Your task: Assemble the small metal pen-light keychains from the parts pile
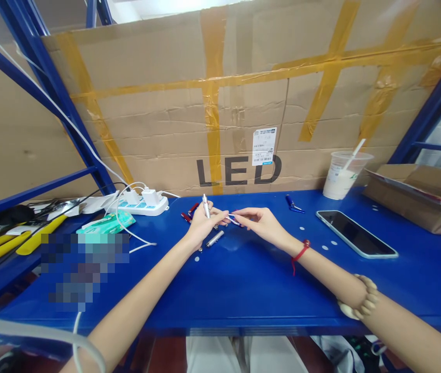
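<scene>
My left hand [201,224] is closed around a slim silver pen-shaped tube [206,205] that stands nearly upright. Its fingertips reach right, to a small thin white-and-purple piece [233,220]. My right hand [259,224] pinches the other end of that piece; its exact kind is too small to make out. Below the hands, a second silver tube [215,239] lies on the blue table [243,290]. Red tubes [186,217] lie just behind my left hand, partly hidden by it. To the right sits a small blue tube with a metal clip [294,204].
A phone [356,234], a drink cup with a straw [342,176] and an open cardboard box [418,197] stand right. Left are a white power strip [148,205], a green packet [105,224], cables and yellow-handled tools [41,235]. A taped cardboard sheet [158,129] closes the back.
</scene>
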Demonstrator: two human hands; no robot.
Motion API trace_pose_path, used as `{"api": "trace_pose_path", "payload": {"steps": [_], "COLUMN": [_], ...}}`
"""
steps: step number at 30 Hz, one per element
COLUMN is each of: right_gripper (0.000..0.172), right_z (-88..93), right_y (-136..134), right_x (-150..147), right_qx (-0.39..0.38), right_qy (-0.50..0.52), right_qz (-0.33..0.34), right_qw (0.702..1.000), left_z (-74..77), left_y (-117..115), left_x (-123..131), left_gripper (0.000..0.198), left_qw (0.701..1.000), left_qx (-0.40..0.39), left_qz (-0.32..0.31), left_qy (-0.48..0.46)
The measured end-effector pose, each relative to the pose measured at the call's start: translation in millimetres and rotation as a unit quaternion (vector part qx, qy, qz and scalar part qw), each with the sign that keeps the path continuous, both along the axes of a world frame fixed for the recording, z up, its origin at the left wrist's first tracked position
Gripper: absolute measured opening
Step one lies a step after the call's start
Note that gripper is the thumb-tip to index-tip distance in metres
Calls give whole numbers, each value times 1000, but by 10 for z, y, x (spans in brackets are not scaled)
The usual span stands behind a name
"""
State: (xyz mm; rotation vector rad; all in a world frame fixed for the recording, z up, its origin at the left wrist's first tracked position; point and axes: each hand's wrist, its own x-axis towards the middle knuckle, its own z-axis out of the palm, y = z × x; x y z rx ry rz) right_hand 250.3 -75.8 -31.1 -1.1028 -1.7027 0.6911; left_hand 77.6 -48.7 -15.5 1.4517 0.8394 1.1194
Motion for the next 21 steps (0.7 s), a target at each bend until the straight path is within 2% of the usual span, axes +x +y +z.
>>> {"api": "trace_pose_path", "payload": {"steps": [4,7,10,13,17,21], "right_gripper": [27,28,28,25,17,28], "right_z": [-28,-23,1,21,20,-9], "right_y": [11,16,-1,-30,-51,-46], "right_x": [1,5,0,-4,1,8], "right_qx": [33,24,38,66,95,150], "right_qy": [-26,1,4,-21,-53,-99], "right_qz": [-23,-29,-18,-11,-3,31], "right_qw": [999,999,999,998,994,983], "left_z": [-2,-25,-58,-77,-67,-45], "left_y": [-8,-12,-17,-24,-21,-11], "left_x": [12,35,56,64,44,12], "left_gripper": [47,37,34,36,45,37], "left_qw": [1000,999,992,986,991,996], "left_qx": [16,-19,-67,-74,-45,25], "left_qz": [-11,-25,-97,-147,-125,-85], "left_qy": [0,16,34,20,-4,10]}}
